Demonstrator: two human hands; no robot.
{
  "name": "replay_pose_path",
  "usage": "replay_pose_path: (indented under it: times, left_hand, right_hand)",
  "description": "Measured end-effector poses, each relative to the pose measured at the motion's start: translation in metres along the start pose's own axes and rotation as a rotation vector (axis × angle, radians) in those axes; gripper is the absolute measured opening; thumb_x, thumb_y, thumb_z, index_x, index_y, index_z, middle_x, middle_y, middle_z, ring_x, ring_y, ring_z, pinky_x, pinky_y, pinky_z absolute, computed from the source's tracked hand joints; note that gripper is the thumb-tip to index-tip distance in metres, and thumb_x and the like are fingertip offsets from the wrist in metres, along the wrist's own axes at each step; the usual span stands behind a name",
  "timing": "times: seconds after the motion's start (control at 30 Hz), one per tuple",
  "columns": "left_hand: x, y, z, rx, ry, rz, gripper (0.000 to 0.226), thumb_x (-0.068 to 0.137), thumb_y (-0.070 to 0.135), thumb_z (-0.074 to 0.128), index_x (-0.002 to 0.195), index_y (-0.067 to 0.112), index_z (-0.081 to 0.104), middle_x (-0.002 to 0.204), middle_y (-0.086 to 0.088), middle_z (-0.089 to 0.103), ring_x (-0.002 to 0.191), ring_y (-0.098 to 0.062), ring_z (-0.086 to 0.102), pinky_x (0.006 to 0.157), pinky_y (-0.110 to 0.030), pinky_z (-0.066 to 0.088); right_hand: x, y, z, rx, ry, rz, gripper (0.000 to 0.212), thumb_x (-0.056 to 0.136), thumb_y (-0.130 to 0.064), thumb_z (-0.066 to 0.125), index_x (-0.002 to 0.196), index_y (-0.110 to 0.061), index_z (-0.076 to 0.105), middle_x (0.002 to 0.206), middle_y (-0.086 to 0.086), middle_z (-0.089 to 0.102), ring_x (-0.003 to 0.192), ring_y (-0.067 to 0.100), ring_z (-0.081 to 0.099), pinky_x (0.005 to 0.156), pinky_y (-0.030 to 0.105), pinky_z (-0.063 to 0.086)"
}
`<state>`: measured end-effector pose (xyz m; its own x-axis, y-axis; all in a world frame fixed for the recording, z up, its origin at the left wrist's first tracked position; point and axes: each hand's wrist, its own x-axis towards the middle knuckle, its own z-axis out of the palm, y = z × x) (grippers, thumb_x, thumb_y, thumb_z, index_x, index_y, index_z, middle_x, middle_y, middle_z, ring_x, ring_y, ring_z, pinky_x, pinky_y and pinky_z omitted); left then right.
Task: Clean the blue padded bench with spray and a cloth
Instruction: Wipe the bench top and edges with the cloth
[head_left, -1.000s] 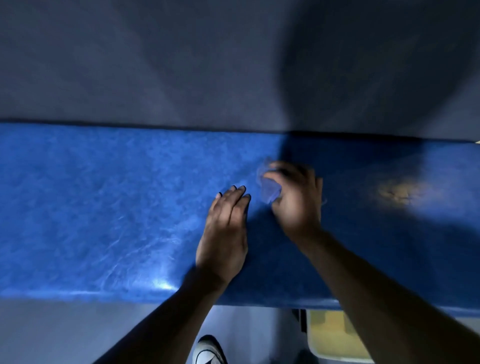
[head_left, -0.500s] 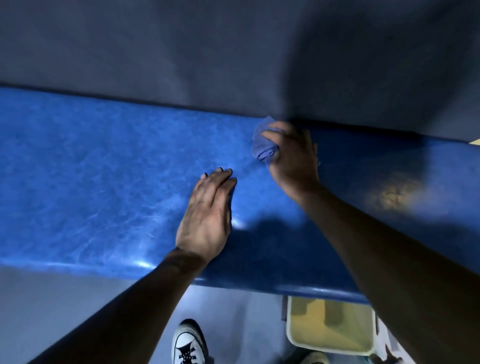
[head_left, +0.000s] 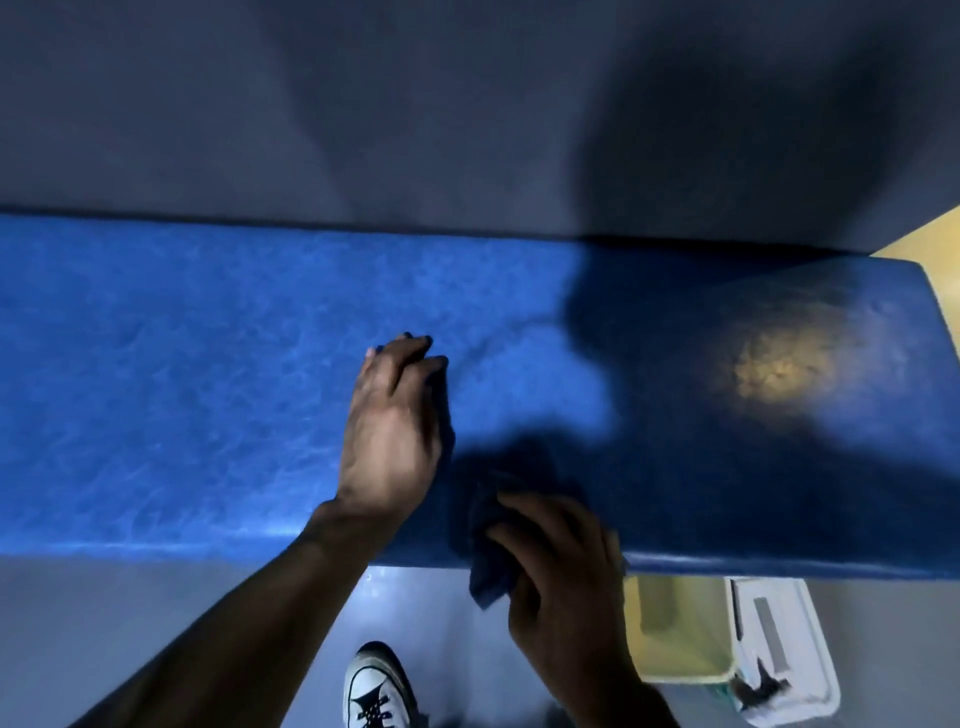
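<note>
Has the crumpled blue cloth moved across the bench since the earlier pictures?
Yes. The crumpled blue cloth, in the right hand, has come from the blue padded bench's far edge to its near edge.

Dim grey wall (head_left: 363, 104), glossy grey floor (head_left: 130, 613), pale yellow bin (head_left: 675, 639), white lid (head_left: 784, 649)

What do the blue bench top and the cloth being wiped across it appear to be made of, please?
The bench top looks like padded vinyl or faux leather with a slight sheen: marbled blue grain and highlights along its rounded front edge. The cloth, held by the right hand, seems a soft, matte, dark blue fabric, perhaps microfibre; it bunches and drapes limply over the edge.
</note>
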<state>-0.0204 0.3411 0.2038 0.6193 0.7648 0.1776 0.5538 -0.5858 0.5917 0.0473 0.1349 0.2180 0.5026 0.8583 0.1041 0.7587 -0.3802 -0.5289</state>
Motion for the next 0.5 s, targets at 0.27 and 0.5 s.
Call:
replay_pose_path:
  times: [0.27,0.5]
  left_hand:
    - [-0.001,0.017,0.042,0.008,0.01,0.022,0.029,0.097,-0.001,0.06,0.125,0.005,0.066,0.141,-0.014,0.059,0.137,-0.032,0.051,0.12,-0.052,0.033]
    - [-0.002,0.015,0.04,0.062,-0.04,0.05,0.046,0.09,-0.006,0.056,0.135,0.005,0.059,0.149,-0.013,0.051,0.145,-0.029,0.041,0.127,-0.045,0.019]
  right_hand:
    - [0.006,0.003,0.013,-0.091,0.141,0.068,0.037,0.062,-0.018,0.057,0.092,-0.032,0.075,0.123,-0.016,0.069,0.115,0.019,0.057,0.088,0.038,0.042]
    - [0.085,0.025,0.0,-0.229,0.038,0.022,0.044,0.062,-0.025,0.052,0.101,-0.033,0.069,0.125,-0.016,0.065,0.116,0.023,0.054,0.089,0.038,0.035]
